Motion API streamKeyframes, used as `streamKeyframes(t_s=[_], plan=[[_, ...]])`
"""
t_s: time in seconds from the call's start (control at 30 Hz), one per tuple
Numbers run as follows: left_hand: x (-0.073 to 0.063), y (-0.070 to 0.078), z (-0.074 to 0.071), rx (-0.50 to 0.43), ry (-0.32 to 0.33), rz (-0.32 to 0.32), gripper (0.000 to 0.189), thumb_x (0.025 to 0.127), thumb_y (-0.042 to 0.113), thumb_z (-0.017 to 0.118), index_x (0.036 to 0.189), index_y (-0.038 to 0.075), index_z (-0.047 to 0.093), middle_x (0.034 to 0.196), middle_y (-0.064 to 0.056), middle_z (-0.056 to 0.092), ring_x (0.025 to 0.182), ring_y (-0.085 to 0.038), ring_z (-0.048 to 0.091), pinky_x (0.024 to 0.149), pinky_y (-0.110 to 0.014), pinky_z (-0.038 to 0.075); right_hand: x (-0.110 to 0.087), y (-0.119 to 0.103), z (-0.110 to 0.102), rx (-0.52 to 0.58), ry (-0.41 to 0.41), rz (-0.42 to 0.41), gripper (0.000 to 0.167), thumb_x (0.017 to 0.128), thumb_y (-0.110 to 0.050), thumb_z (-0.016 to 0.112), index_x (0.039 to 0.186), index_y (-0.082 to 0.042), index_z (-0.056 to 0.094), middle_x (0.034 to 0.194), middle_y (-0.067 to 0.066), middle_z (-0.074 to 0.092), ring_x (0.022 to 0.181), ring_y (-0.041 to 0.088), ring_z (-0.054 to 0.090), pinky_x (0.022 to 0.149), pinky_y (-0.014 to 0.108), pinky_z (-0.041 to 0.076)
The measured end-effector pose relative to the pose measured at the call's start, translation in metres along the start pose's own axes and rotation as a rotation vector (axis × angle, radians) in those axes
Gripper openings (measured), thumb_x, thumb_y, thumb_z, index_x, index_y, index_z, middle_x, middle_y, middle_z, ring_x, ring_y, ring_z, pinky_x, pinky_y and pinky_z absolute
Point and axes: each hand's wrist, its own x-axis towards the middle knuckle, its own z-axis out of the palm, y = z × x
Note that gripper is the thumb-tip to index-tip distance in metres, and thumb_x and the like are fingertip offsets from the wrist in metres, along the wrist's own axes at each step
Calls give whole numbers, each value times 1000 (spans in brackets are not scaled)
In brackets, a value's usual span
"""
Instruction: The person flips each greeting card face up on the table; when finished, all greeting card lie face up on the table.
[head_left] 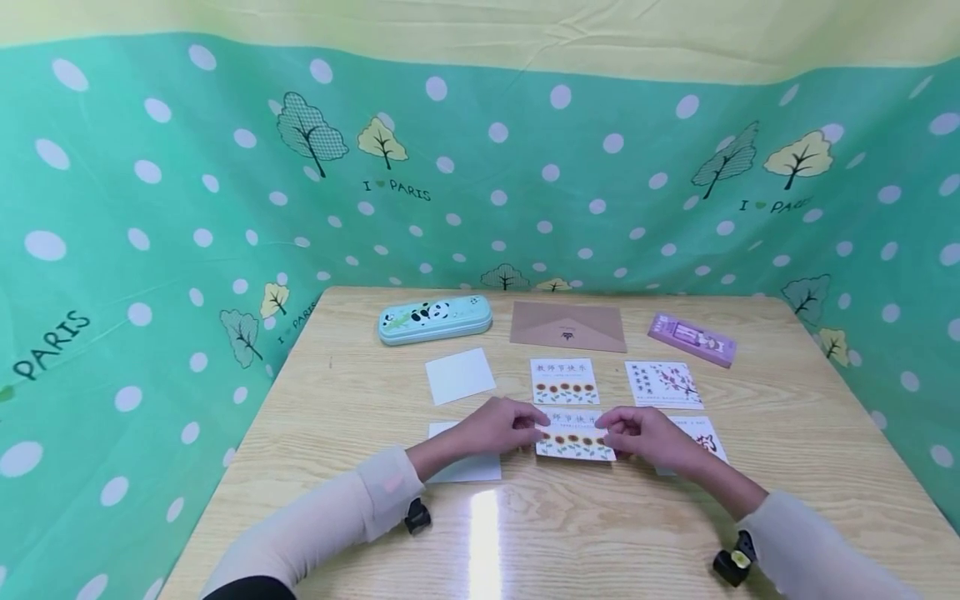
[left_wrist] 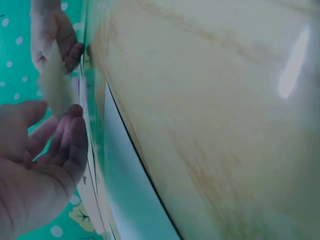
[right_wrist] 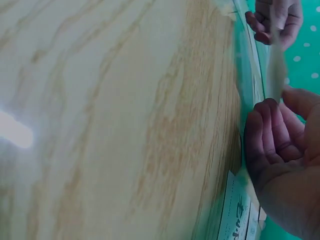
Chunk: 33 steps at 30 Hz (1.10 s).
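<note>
Both hands hold one sunflower greeting card (head_left: 573, 446) between them, raised off the wooden table. My left hand (head_left: 501, 423) pinches its left edge between thumb and fingers; my right hand (head_left: 651, 435) does the same at the right edge. Seen nearly edge-on in the left wrist view, the card (left_wrist: 57, 87) spans the two hands. Directly behind it lies a matching sunflower card (head_left: 564, 382). A blank white card (head_left: 468, 468) is partly hidden under the left forearm, and a card with dark red lettering (head_left: 701, 435) is partly covered by the right hand.
At the back stand a panda pencil case (head_left: 435, 320), a brown envelope (head_left: 567, 327) and a purple box (head_left: 692, 339). Another blank card (head_left: 460, 376) lies left, a blossom card (head_left: 664, 385) right. A patterned green curtain (head_left: 480, 183) borders the table (head_left: 600, 533).
</note>
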Motion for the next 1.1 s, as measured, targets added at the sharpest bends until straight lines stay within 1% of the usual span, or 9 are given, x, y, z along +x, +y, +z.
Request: streamKeyframes(t_s=[0.03,0.17,0.23,0.33,0.4,0.7,0.9,1.0,1.1], plan=[[0,0,1,31,-15,8,28,97,25,70,123,17,74,82,10,69,63,0,52,62,-17,46,0,1,0,-43,0,-17,36,96,-20,70,127,-3,66,94,5,68,76,10,63,65,24,54],[1,1,5,92,-80,17,37,94,25,74,131,17,70,77,14,65,64,3,55,62,-15,47,2,3,1,-172,-7,-70,54,91,-22,77,140,-7,60,90,1,66,72,7,57,62,22,49],[2,2,6,121,-96,22,40,94,24,74,133,18,69,76,15,64,64,3,55,61,-15,47,2,4,1,-209,-18,-75,58,90,-23,78,143,-8,58,88,-1,65,71,7,56,61,22,49],[2,3,8,147,-103,26,44,93,25,75,136,19,67,73,14,63,62,3,53,60,-14,45,2,4,1,-238,-36,-80,61,90,-25,78,145,-8,57,86,-3,64,69,6,56,61,22,49],[2,4,9,161,-103,31,46,93,25,75,138,19,65,72,13,62,61,3,52,59,-14,44,2,4,0,-249,-47,-94,62,90,-25,77,145,-6,56,85,-3,64,69,6,55,61,22,48],[4,6,13,229,-104,46,50,94,25,75,141,18,62,69,12,61,59,3,50,59,-13,42,6,4,0,-319,-51,-128,61,91,-26,77,145,-7,56,80,-6,61,67,3,52,61,21,48],[6,6,15,260,-101,50,50,95,26,73,142,17,61,68,12,60,58,2,49,58,-14,41,9,6,-2,-371,-49,-97,61,91,-26,77,146,-11,56,80,-8,60,66,4,53,62,22,48],[7,7,17,269,-101,39,50,95,25,73,142,18,60,68,12,60,57,2,49,58,-14,41,9,6,-1,-390,-45,-90,60,91,-26,76,146,-11,56,80,-9,60,66,4,52,62,22,47],[7,9,18,286,-102,25,49,95,25,73,142,18,61,67,12,59,57,2,48,58,-14,40,8,4,0,-399,-45,-113,57,92,-25,76,144,-9,58,77,-9,58,64,3,49,60,21,45]])
